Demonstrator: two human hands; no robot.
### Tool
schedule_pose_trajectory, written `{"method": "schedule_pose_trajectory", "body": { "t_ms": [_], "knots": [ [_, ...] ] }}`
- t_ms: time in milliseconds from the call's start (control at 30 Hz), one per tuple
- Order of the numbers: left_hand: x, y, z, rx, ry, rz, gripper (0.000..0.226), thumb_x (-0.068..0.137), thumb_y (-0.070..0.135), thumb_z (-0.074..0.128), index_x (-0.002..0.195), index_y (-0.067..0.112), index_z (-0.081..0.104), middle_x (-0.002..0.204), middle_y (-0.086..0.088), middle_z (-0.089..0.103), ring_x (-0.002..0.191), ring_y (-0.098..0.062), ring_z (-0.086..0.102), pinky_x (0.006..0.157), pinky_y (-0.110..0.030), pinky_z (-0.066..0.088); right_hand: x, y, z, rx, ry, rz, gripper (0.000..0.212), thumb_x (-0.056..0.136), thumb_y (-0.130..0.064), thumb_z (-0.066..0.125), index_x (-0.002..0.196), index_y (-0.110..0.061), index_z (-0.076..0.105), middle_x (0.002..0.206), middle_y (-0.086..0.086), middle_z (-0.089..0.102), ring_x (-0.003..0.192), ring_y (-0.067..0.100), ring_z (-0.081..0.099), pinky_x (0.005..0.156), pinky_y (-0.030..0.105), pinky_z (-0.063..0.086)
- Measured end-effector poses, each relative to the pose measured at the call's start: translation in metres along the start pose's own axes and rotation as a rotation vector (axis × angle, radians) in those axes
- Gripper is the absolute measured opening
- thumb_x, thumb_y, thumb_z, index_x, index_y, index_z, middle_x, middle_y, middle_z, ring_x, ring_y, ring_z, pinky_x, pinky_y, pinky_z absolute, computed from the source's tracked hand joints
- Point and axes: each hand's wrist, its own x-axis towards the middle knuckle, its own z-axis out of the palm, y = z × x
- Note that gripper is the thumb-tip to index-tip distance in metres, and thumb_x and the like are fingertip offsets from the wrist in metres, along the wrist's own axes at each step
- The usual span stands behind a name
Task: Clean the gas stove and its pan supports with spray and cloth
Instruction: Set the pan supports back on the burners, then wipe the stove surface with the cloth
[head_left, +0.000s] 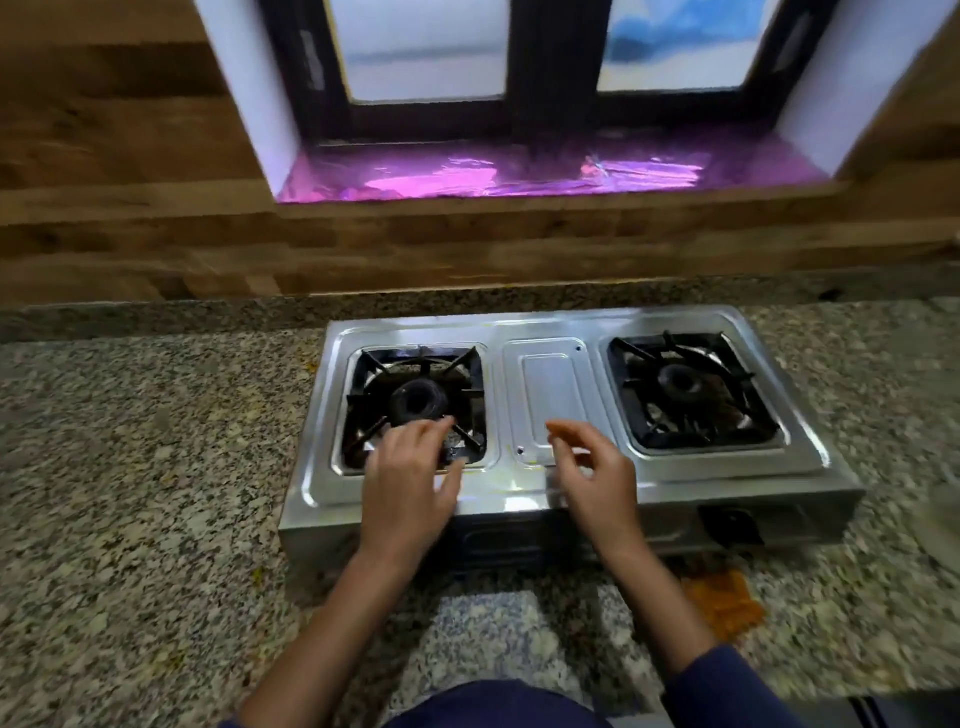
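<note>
Steel gas stove (550, 387) sits on the speckled stone counter (156, 467), directly under both hands. The left hand (410, 480) hovers at the front edge of the left pan support (382, 366), fingers spread and holding nothing; blur makes it unclear whether the fingertips touch it. The right hand (597, 480) is over the stove's middle panel, fingers loosely bent, apart and empty. Both black supports, including the right pan support (636, 354), sit in place around dark burners. An orange stain (722, 603) marks the counter by the stove's front.

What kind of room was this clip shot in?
Most likely a home kitchen: a two-burner steel gas stove sits on a speckled granite counter below a window.
</note>
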Motion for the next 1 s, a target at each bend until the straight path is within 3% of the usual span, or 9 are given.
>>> {"method": "schedule_pose_trajectory", "body": {
  "t_ms": [133, 300, 367, 500, 633, 767, 833, 900, 1000],
  "knots": [
    [-0.012, 0.056, 0.032, -0.176, -0.165, 0.321, 0.038, 0.085, 0.033, 0.059, 0.120, 0.018, 0.064, 0.114, -0.001, 0.062, 0.106, -0.024, 0.057, 0.087, -0.038, 0.048, -0.053, 0.024, -0.038, -0.088, 0.286, 0.027, 0.019, 0.090, 0.000, 0.060, 0.096, -0.015, 0.070, 0.094, -0.003, 0.067, 0.089, 0.011, 0.064, 0.079, 0.019, 0.048],
    [-0.042, 0.093, 0.067, -0.127, -0.273, 0.649, 0.043, 0.080, 0.033, 0.062, 0.118, 0.012, 0.067, 0.131, -0.012, 0.059, 0.122, -0.033, 0.054, 0.098, -0.042, 0.046, -0.102, 0.061, -0.080, -0.210, 0.547, 0.355, 0.012, 0.092, -0.015, 0.059, 0.099, -0.024, 0.061, 0.099, -0.001, 0.059, 0.094, 0.020, 0.057, 0.075, 0.028, 0.047],
    [-0.047, 0.090, 0.072, -0.084, -0.249, 0.660, 0.045, 0.078, 0.033, 0.064, 0.118, 0.012, 0.067, 0.137, -0.012, 0.056, 0.128, -0.033, 0.050, 0.102, -0.043, 0.042, -0.106, 0.077, -0.083, -0.323, 0.505, 0.528, 0.021, 0.088, -0.026, 0.065, 0.106, -0.022, 0.056, 0.107, 0.004, 0.059, 0.099, 0.024, 0.057, 0.073, 0.031, 0.045],
    [-0.050, 0.085, 0.077, -0.030, -0.250, 0.700, 0.047, 0.077, 0.030, 0.069, 0.120, 0.011, 0.066, 0.144, -0.011, 0.050, 0.134, -0.032, 0.043, 0.107, -0.046, 0.039, -0.107, 0.096, -0.082, -0.650, 0.331, 0.842, 0.084, 0.077, -0.057, 0.070, 0.138, -0.010, 0.039, 0.138, 0.013, 0.045, 0.126, 0.033, 0.043, 0.092, 0.043, 0.046],
    [-0.049, 0.081, 0.074, -0.043, -0.283, 0.714, 0.047, 0.077, 0.028, 0.072, 0.120, 0.012, 0.066, 0.146, -0.011, 0.048, 0.135, -0.031, 0.042, 0.108, -0.048, 0.039, -0.102, 0.098, -0.081, -0.736, 0.281, 0.856, 0.073, 0.076, -0.044, 0.076, 0.129, -0.006, 0.041, 0.131, 0.015, 0.043, 0.120, 0.035, 0.043, 0.085, 0.042, 0.049],
    [-0.045, 0.078, 0.065, -0.134, -0.361, 0.679, 0.049, 0.080, 0.029, 0.066, 0.127, 0.013, 0.061, 0.148, -0.010, 0.046, 0.138, -0.031, 0.041, 0.110, -0.048, 0.039, -0.100, 0.091, -0.101, -0.357, 0.288, 0.933, 0.031, 0.081, -0.018, 0.065, 0.108, -0.008, 0.054, 0.102, 0.013, 0.058, 0.092, 0.033, 0.059, 0.080, 0.041, 0.054],
    [-0.045, 0.076, 0.058, -0.199, -0.387, 0.650, 0.049, 0.083, 0.029, 0.064, 0.129, 0.014, 0.060, 0.147, -0.009, 0.047, 0.139, -0.029, 0.040, 0.111, -0.046, 0.038, -0.104, 0.071, -0.106, 0.000, 0.328, 1.025, 0.010, 0.084, -0.004, 0.054, 0.093, -0.006, 0.056, 0.080, 0.011, 0.058, 0.072, 0.029, 0.057, 0.063, 0.040, 0.054],
    [-0.045, 0.067, 0.047, -0.253, -0.374, 0.621, 0.047, 0.085, 0.031, 0.063, 0.129, 0.014, 0.060, 0.147, -0.007, 0.048, 0.139, -0.027, 0.040, 0.111, -0.044, 0.038, -0.110, 0.044, -0.099, 0.382, 0.318, 1.107, 0.021, 0.076, 0.012, 0.042, 0.073, -0.008, 0.048, 0.063, 0.007, 0.049, 0.060, 0.025, 0.047, 0.049, 0.031, 0.042],
    [-0.042, 0.045, 0.028, -0.306, -0.323, 0.578, 0.043, 0.087, 0.029, 0.063, 0.128, 0.016, 0.061, 0.146, -0.004, 0.050, 0.140, -0.024, 0.039, 0.113, -0.041, 0.035, -0.122, 0.008, -0.074, 0.811, 0.177, 1.121, 0.013, 0.064, 0.001, 0.056, 0.071, -0.008, 0.051, 0.069, 0.012, 0.054, 0.068, 0.030, 0.051, 0.064, 0.036, 0.045]
  ]
}}
